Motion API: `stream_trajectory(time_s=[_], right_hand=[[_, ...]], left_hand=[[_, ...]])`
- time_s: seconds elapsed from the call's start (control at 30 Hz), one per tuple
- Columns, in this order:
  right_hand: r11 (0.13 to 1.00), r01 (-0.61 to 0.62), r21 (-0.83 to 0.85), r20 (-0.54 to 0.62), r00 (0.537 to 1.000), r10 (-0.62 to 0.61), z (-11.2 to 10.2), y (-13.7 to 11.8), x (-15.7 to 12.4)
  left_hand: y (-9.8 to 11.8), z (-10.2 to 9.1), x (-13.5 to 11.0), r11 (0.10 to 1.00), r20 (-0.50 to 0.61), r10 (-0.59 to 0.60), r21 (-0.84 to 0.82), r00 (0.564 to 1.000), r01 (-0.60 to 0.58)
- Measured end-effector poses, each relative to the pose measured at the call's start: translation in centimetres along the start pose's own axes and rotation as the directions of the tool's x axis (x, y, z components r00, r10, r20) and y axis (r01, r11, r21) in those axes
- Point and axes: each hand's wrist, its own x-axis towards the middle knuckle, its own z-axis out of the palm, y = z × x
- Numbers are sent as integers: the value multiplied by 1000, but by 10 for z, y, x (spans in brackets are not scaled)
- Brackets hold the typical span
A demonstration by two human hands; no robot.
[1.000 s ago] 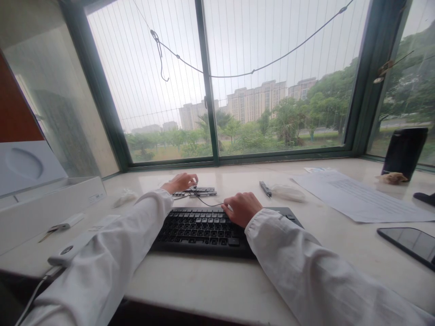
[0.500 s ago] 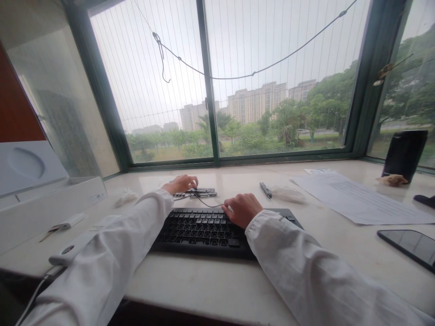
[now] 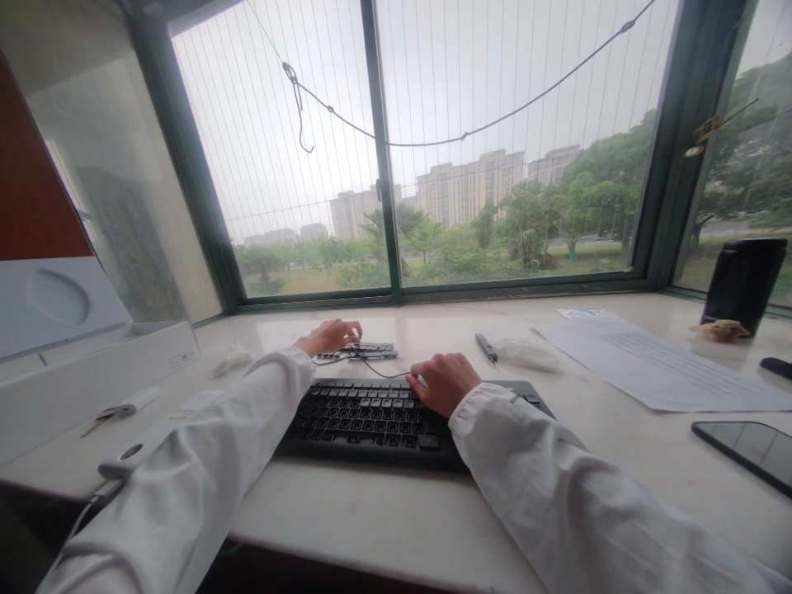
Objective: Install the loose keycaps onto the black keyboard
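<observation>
**Hands at the keyboard's far edge**

Keyboard (image 3: 365,417) lies black and square to the counter (image 3: 384,520), its near edge set back from the counter's front lip with a bare band of stone between. The right hand (image 3: 442,381) rests on the far row of keys, right of the middle. Its fingers are curled under into a loose fist, and whatever they may hold is hidden. The left hand (image 3: 327,337) reaches past the keyboard's far edge to a small dark strip of keys (image 3: 371,351). Its fingers are bent with the tips on the strip's left end; whether they pinch anything I cannot tell. A thin wire (image 3: 377,369) runs from the strip toward the right hand.

Open stone lies between the strip and the window frame (image 3: 396,293). To the right are a pen (image 3: 486,346), then paper (image 3: 662,367), with a phone (image 3: 751,445) near the right edge, all well apart from the hands. A white box (image 3: 80,371) bounds the left side.
</observation>
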Motion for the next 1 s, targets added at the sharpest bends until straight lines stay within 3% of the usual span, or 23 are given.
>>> stream_trajectory(time_s=[0.13, 0.37, 0.6, 0.8, 1.0], right_hand=[[1000, 10, 2, -26, 1000, -10, 1, 0, 1], [1000, 10, 0, -14, 1000, -10, 1, 1, 0], [1000, 8, -7, -9, 1000, -8, 1, 0, 0], [1000, 0, -9, 7, 1000, 0, 1, -1, 0], [999, -1, -34, -8, 1000, 1, -1, -1, -1]], left_hand=[[0, 0, -2, 1000, -50, -9, -30, 999, 7], [5, 4, -3, 999, -15, -24, -37, 1000, 23], [13, -12, -9, 997, -186, -34, -71, 982, 21], [46, -43, -34, 998, -374, -18, -65, 927, -7], [82, -56, -71, 974, -407, 77, -165, 910, -156]])
